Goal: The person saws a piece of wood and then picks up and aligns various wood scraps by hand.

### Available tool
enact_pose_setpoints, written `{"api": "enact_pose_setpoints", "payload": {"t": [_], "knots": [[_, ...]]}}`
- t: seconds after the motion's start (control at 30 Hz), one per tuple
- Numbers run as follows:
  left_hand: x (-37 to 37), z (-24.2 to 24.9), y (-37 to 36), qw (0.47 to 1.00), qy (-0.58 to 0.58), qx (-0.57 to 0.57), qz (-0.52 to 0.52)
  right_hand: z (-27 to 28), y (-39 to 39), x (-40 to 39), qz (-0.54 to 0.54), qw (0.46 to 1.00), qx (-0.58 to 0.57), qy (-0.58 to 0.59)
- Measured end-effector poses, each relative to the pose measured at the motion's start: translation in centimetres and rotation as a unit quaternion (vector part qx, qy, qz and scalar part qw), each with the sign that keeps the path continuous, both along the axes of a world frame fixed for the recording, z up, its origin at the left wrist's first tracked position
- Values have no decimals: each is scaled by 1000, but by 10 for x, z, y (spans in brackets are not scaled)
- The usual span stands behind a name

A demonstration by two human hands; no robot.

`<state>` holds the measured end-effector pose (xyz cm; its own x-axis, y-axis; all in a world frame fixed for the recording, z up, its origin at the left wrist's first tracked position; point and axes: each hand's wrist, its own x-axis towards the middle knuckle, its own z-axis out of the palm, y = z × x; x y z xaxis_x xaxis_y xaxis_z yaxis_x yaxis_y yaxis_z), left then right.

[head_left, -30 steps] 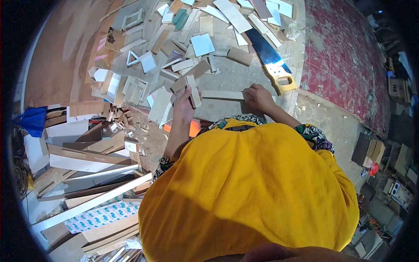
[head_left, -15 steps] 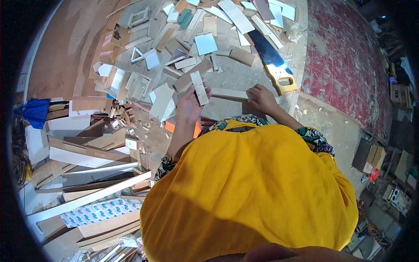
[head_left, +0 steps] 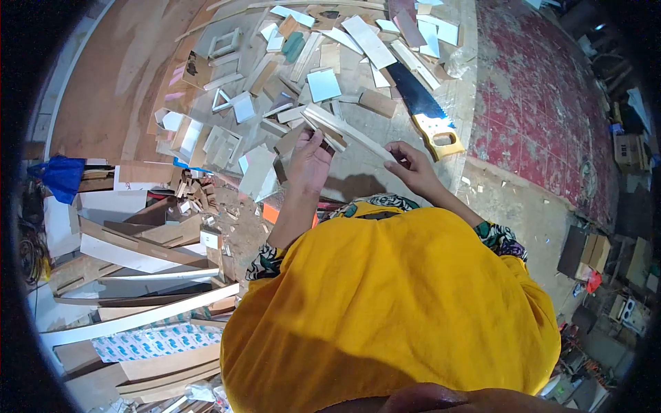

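Observation:
In the head view my left hand [head_left: 310, 160] is closed on a short wooden piece [head_left: 332, 139], held upright on a slant before my chest. My right hand [head_left: 412, 165] grips the near end of a longer wooden strip [head_left: 354, 132] between thumb and fingers. The strip slants up to the left, and its far end overlaps the short piece at my left fingertips. Beyond them, wood offcuts and a white square piece [head_left: 324, 85] lie on the work surface [head_left: 358, 187]. A handsaw [head_left: 435, 134] with a yellow handle rests right of my right hand.
Long boards and strips [head_left: 144, 248] are piled at the lower left, near a blue cloth or bag [head_left: 60, 179]. A worn red floor [head_left: 537, 103] stretches to the right. Cardboard boxes [head_left: 593, 255] stand at the far right.
My right hand has lifted the longer strip from the work surface and swung its far end up to the left hand's piece. The left hand has turned the short piece.

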<state>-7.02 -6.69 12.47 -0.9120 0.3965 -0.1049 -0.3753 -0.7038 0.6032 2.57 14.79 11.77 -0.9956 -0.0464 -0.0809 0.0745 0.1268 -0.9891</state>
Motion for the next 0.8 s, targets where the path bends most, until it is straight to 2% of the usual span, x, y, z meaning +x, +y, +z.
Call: {"api": "enact_pose_setpoints", "payload": {"t": [0.1, 0.17, 0.3, 0.4, 0.8], "knots": [[2, 14, 13, 1000, -17, 7, 11, 4, -6, 2, -43, 998, -21, 30], [1, 16, 19, 1000, -9, 5, 3, 9, -6, 5, -57, 992, 31, 104], [1, 19, 32, 1000, -16, -18, -6, 15, 4, 12, -29, 996, 62, 65], [3, 23, 42, 1000, 4, -11, -24, 16, 11, 18, -53, 992, 37, 105], [21, 54, 86, 996, 80, -45, -22, 31, 50, 40, -20, 998, -60, 16]]}}
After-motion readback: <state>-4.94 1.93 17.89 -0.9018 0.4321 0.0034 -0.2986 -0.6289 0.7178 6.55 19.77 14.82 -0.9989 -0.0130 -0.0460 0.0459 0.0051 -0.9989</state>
